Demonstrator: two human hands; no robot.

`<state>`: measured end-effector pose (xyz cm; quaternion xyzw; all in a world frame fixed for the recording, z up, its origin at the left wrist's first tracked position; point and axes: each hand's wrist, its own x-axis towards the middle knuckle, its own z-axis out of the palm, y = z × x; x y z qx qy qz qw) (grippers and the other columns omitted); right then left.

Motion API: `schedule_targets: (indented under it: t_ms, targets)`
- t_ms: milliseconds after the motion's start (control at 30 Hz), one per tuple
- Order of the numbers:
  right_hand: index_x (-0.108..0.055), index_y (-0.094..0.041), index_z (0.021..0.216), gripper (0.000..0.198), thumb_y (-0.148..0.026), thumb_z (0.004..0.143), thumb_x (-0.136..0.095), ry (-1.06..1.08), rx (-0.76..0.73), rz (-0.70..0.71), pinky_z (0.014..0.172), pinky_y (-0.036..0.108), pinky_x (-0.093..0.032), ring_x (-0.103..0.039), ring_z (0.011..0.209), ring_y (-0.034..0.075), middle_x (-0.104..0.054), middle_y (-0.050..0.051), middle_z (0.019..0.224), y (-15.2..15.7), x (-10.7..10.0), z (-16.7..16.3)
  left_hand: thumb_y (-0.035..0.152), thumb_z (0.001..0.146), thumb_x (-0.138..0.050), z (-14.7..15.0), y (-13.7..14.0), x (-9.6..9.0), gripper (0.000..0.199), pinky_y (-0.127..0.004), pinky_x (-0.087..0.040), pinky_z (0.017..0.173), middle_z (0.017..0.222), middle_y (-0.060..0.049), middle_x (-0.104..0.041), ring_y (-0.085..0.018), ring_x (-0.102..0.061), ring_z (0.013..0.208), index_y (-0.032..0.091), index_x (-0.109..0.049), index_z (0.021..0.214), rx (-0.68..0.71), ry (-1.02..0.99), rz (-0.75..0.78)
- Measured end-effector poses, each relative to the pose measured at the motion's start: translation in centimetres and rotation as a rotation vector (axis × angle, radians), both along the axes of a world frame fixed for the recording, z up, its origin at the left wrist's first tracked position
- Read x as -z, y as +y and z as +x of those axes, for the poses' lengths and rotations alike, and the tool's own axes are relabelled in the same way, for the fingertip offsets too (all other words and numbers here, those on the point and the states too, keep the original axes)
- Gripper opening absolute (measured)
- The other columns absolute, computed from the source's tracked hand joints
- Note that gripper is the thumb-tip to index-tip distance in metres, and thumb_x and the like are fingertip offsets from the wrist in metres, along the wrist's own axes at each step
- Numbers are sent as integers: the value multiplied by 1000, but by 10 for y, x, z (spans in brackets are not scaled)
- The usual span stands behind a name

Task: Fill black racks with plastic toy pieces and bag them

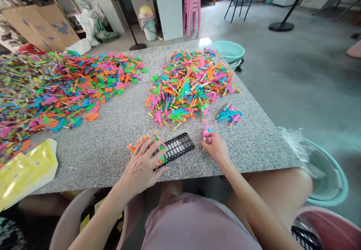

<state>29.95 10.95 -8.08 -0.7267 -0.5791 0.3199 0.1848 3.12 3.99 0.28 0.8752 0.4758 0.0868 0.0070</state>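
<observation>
My left hand [147, 160] lies with spread fingers over the left end of a black lattice tray [179, 147]. Beneath it, small orange, green and pink plastic toys [156, 141] fill that end; the tray's right part shows bare lattice. Thumb and fingers of my right hand [216, 147] are closed on a small pink plastic toy [206, 132], just right of the tray. A bit of blue shows beside that toy. Farther up, a small cluster of blue and pink toys [229, 114] sits apart from the large mixed heap [191, 86].
Another long heap of toys [70, 88] covers the table's left side. Yellow packets [31, 167] lie at the near left edge of the speckled table [118, 118]. Pink tubs [64, 220] stand below, and teal basins [335, 178] stand right of the table.
</observation>
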Motion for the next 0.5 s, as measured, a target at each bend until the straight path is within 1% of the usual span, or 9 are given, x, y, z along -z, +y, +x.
schedule_targets:
  t_ms: [67, 100, 200, 233, 300, 367, 433, 500]
  targets:
    - [-49, -20, 99, 27, -25, 79, -67, 154, 24, -42, 55, 27, -48, -58, 46, 13, -63, -4, 69, -19, 4, 5, 33, 84, -67, 0, -1, 3, 35, -55, -34, 111, 141, -12, -53, -35, -41, 134, 18, -63, 116, -8, 2, -5]
    - [-48, -20, 97, 28, -25, 77, -68, 235, 40, -62, 52, 26, -47, -57, 45, 13, -62, -5, 69, -28, 5, 4, 31, 84, -66, 0, -1, 4, 35, -55, -34, 112, 142, -13, -52, -35, -40, 135, 17, -62, 116, -7, 11, -10]
    - [-46, -22, 95, 33, -26, 71, -68, 535, 78, -72, 49, 26, -49, -61, 55, 15, -61, -4, 71, -43, 8, -10, 26, 85, -63, 1, 0, 4, 29, -56, -32, 113, 143, -13, -51, -36, -37, 138, 15, -62, 112, 15, 34, -28]
    - [-44, -22, 96, 36, -26, 69, -68, 634, 55, -53, 51, 26, -50, -62, 58, 15, -60, -4, 72, -45, 9, -19, 25, 86, -62, 1, 0, 4, 26, -57, -32, 114, 142, -12, -53, -36, -37, 139, 15, -62, 109, 22, 35, -32]
    - [-41, -23, 98, 41, -23, 66, -67, 747, -62, 5, 57, 26, -51, -63, 63, 15, -61, -5, 74, -45, 9, -40, 23, 86, -61, 2, 0, 4, 21, -57, -33, 114, 137, -13, -57, -36, -37, 138, 14, -62, 105, 22, 24, -26]
    - [-40, -23, 99, 40, -21, 67, -66, 693, -214, 46, 59, 26, -49, -63, 64, 15, -62, -5, 73, -42, 8, -63, 22, 85, -60, 4, 0, 5, 20, -58, -34, 113, 134, -13, -59, -37, -39, 137, 14, -63, 103, 13, 7, -11]
    - [-42, -22, 98, 34, -18, 71, -63, 521, -336, 65, 59, 25, -46, -63, 65, 17, -61, -4, 71, -38, 8, -82, 22, 84, -60, 5, 0, 6, 20, -59, -35, 113, 132, -15, -60, -38, -40, 137, 14, -63, 102, 7, -10, -5]
    - [-45, -20, 98, 27, -16, 76, -59, 340, -433, 101, 60, 25, -43, -64, 67, 18, -60, -2, 72, -35, 7, -93, 21, 84, -60, 6, -1, 6, 20, -60, -33, 113, 131, -15, -60, -38, -38, 138, 14, -63, 102, 2, -21, -13]
